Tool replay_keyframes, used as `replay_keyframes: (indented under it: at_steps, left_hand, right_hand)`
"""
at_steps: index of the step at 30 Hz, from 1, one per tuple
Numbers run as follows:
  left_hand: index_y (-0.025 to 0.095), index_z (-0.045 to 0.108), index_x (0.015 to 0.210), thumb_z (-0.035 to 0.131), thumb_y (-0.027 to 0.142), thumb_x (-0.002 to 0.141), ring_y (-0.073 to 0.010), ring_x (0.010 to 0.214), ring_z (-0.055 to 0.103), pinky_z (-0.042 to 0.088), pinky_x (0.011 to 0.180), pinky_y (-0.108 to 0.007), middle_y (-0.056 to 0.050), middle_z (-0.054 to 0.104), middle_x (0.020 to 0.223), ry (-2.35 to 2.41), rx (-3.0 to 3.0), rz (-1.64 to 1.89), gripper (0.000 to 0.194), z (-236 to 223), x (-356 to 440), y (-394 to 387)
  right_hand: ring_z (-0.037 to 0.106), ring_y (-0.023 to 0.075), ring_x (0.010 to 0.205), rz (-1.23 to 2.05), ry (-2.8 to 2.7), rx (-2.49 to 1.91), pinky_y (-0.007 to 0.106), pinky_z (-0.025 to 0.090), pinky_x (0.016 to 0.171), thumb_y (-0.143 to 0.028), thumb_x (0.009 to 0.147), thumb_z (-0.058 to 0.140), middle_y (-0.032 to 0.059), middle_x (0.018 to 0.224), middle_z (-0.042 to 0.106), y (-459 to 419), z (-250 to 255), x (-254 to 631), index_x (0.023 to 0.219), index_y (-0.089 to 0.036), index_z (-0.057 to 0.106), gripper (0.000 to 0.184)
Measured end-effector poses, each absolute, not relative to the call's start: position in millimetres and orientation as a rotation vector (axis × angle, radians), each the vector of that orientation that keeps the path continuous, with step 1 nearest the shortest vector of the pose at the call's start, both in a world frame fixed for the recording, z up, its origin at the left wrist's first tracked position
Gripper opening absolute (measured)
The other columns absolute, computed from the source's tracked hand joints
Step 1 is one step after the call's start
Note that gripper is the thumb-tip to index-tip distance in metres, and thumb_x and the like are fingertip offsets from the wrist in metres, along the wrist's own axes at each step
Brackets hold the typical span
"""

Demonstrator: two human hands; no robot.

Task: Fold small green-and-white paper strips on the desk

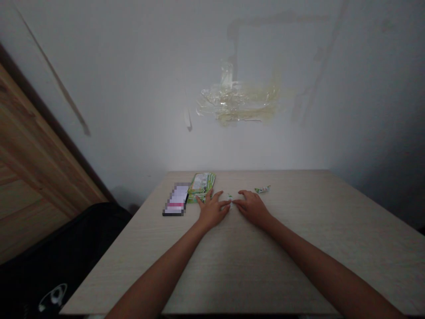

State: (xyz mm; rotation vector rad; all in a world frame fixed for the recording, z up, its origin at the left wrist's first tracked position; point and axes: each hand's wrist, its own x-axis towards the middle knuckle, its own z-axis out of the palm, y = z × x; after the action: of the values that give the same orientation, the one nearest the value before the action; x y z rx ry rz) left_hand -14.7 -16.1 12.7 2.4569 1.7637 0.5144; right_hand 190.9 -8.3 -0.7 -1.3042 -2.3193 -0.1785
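Observation:
Between my two hands a small green-and-white wrapper piece (229, 196) lies low on the table, partly covered by fingertips. My left hand (213, 212) is palm down, with thumb and index finger closed at the piece's left side and the other fingers spread. Those outer fingers reach the near edge of a stack of green-and-white packets (201, 182). From the right, my right hand (253, 208) has its thumb and index finger drawn together at the same piece. Just beyond that hand rests a narrow, folded-looking green-and-white wrapper strip (262, 189).
A phone (175, 201) with a lit, blurred-out screen lies left of the packets. The light wooden table (206, 274) meets a wall (139, 79) with patches of tape (237, 104). A black bag (83, 239) and wooden panelling (29, 155) stand to the left.

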Motion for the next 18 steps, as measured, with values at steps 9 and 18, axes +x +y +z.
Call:
replay_keyframes:
  at_steps: [9, 18]
  left_hand:
    - [0.05, 0.064, 0.113, 0.057, 0.053, 0.085, -0.0377, 0.143, 0.017, -0.001, 0.1, -0.082, 0.006, 0.042, 0.149, 1.72, 2.446, 0.502, 0.029, 12.9, -16.7, -14.5]
    - [0.043, 0.068, 0.108, 0.06, 0.051, 0.084, -0.0369, 0.142, 0.021, -0.009, 0.104, -0.078, 0.005, 0.053, 0.14, 1.733, 2.433, 0.596, 0.027, 15.1, -13.0, -17.3]
  right_hand:
    - [0.054, 0.0242, 0.116, -0.142, -2.321, -1.178, 0.043, 0.041, 0.097, -0.021, 0.09, 0.057, 0.0126, 0.127, 0.059, -1.7, -6.4, 195.3, 0.111, -0.026, 0.07, 0.025]
    - [0.06, 0.0227, 0.104, -0.063, -2.265, -0.918, 0.041, 0.045, 0.093, -0.015, 0.082, 0.064, 0.0102, 0.112, 0.066, 0.9, -12.6, 198.5, 0.091, -0.022, 0.074, 0.015]
